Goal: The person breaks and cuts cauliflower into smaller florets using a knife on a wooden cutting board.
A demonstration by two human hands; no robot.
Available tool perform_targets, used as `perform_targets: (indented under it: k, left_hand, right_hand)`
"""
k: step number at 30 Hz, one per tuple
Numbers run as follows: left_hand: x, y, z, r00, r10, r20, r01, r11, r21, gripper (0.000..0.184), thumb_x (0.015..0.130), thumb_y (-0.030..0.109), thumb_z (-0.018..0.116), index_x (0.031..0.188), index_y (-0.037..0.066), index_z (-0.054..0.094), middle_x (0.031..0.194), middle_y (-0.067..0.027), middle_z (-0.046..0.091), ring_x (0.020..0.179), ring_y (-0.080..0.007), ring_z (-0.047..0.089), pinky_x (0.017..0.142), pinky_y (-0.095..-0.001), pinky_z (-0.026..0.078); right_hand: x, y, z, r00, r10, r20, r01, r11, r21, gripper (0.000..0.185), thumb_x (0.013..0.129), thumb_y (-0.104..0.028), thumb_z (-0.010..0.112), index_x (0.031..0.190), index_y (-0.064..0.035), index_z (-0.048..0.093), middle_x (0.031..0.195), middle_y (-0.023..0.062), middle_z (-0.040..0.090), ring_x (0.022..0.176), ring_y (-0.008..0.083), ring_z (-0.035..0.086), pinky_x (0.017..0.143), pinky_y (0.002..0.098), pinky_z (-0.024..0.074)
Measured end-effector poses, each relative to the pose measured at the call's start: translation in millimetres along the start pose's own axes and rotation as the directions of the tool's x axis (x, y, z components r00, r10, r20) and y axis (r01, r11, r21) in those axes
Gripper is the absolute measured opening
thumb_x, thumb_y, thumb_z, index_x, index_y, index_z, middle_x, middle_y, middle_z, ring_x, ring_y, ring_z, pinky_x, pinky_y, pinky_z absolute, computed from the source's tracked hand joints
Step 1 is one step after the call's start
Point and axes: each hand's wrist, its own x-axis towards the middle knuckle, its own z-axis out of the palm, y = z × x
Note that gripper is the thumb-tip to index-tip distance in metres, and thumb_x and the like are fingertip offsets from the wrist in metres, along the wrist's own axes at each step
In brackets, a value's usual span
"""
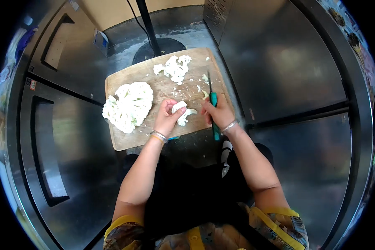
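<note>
Between the thumb and fingers of my left hand (167, 117) is a cauliflower floret (182, 112), held above the near part of the wooden cutting board (162, 89). My right hand (221, 111) is closed around the green handle of a knife (213, 100), whose dark, narrow blade points away from me over the board's right side. To the left of my left hand lies a large cauliflower head (131, 106). Several cut florets (175, 68) are grouped at the far side of the board. Small crumbs and pale leaf scraps (205, 93) are scattered near the blade.
Stainless steel cabinets with doors stand close on the left (66, 141) and right (279, 58). Behind the board, a black pole (148, 25) rises from a round base (171, 43) on the wet floor. My knees are just below the board's near edge.
</note>
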Motion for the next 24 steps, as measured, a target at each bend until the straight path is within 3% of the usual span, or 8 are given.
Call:
perform_targets:
  k: [6, 11, 14, 17, 19, 20, 22, 24]
  left_hand:
    - [12, -46, 15, 0.935, 0.290, -0.206, -0.187, 0.893, 0.409, 0.034, 0.078, 0.021, 0.074, 0.093, 0.003, 0.049, 0.078, -0.0085, 0.060, 0.068, -0.0155, 0.057, 0.063, -0.0300, 0.046]
    - [18, -50, 16, 0.938, 0.257, -0.232, -0.148, 0.903, 0.403, 0.037, 0.075, 0.023, 0.076, 0.091, 0.003, 0.049, 0.077, -0.0083, 0.059, 0.066, -0.0160, 0.055, 0.062, -0.0305, 0.046]
    - [18, -48, 16, 0.948, 0.218, -0.231, -0.098, 0.893, 0.440, 0.037, 0.074, 0.022, 0.077, 0.090, 0.004, 0.049, 0.073, -0.0057, 0.056, 0.062, -0.0137, 0.051, 0.060, -0.0293, 0.045]
    - [22, -57, 14, 0.945, 0.238, -0.224, -0.139, 0.912, 0.385, 0.038, 0.074, 0.022, 0.078, 0.089, 0.004, 0.048, 0.072, -0.0039, 0.055, 0.061, -0.0117, 0.048, 0.058, -0.0281, 0.044]
    - [21, -56, 14, 0.949, 0.222, -0.224, -0.131, 0.924, 0.360, 0.039, 0.072, 0.022, 0.079, 0.090, 0.004, 0.048, 0.073, -0.0041, 0.055, 0.063, -0.0123, 0.049, 0.059, -0.0283, 0.044]
    - [21, -56, 14, 0.949, 0.221, -0.224, -0.130, 0.924, 0.360, 0.039, 0.072, 0.022, 0.079, 0.090, 0.004, 0.048, 0.073, -0.0041, 0.055, 0.063, -0.0123, 0.049, 0.059, -0.0283, 0.044]
    - [21, -56, 14, 0.946, 0.210, -0.248, -0.104, 0.918, 0.383, 0.040, 0.072, 0.021, 0.079, 0.090, 0.004, 0.049, 0.075, -0.0051, 0.056, 0.065, -0.0129, 0.050, 0.061, -0.0284, 0.044]
    - [22, -55, 13, 0.948, 0.215, -0.233, -0.104, 0.905, 0.412, 0.040, 0.071, 0.021, 0.079, 0.089, 0.004, 0.049, 0.076, -0.0055, 0.056, 0.065, -0.0135, 0.050, 0.062, -0.0287, 0.044]
  right_hand:
    - [-33, 35, -3, 0.965, 0.254, 0.064, -0.190, 0.846, -0.498, 0.037, 0.092, -0.037, 0.053, 0.102, -0.0034, 0.042, 0.064, 0.0084, 0.058, 0.047, 0.0146, 0.055, 0.044, 0.0258, 0.0444]
    - [-41, 45, 3, 0.980, 0.197, 0.024, -0.160, 0.856, -0.492, 0.039, 0.093, -0.037, 0.048, 0.099, 0.0018, 0.043, 0.064, 0.0166, 0.060, 0.050, 0.0249, 0.061, 0.049, 0.0376, 0.0483]
    - [-32, 63, 3, 0.999, 0.040, 0.012, -0.023, 0.761, -0.648, 0.037, 0.094, -0.033, 0.046, 0.102, 0.0031, 0.044, 0.069, 0.0216, 0.061, 0.059, 0.0325, 0.063, 0.057, 0.0433, 0.0498]
    - [-31, 47, 5, 0.998, 0.061, -0.008, -0.052, 0.761, -0.647, 0.037, 0.094, -0.032, 0.046, 0.104, 0.0036, 0.044, 0.074, 0.0249, 0.062, 0.070, 0.0392, 0.062, 0.064, 0.0466, 0.0492]
    - [-35, 26, 9, 0.943, 0.331, 0.021, -0.275, 0.815, -0.510, 0.037, 0.093, -0.031, 0.046, 0.104, 0.0044, 0.045, 0.080, 0.0264, 0.062, 0.082, 0.0429, 0.060, 0.073, 0.0475, 0.0477]
    - [-32, 38, 9, 0.943, 0.332, 0.021, -0.275, 0.815, -0.510, 0.037, 0.093, -0.031, 0.046, 0.104, 0.0044, 0.045, 0.080, 0.0264, 0.062, 0.082, 0.0429, 0.060, 0.073, 0.0475, 0.0477]
    - [-26, 53, 11, 0.995, 0.098, 0.014, -0.065, 0.752, -0.656, 0.034, 0.095, -0.030, 0.045, 0.102, 0.0029, 0.041, 0.062, 0.0145, 0.057, 0.044, 0.0240, 0.058, 0.041, 0.0339, 0.0465]
    - [-23, 39, 11, 0.969, 0.245, 0.013, -0.178, 0.740, -0.649, 0.034, 0.095, -0.030, 0.045, 0.103, 0.0031, 0.042, 0.063, 0.0154, 0.058, 0.045, 0.0250, 0.058, 0.043, 0.0348, 0.0474]
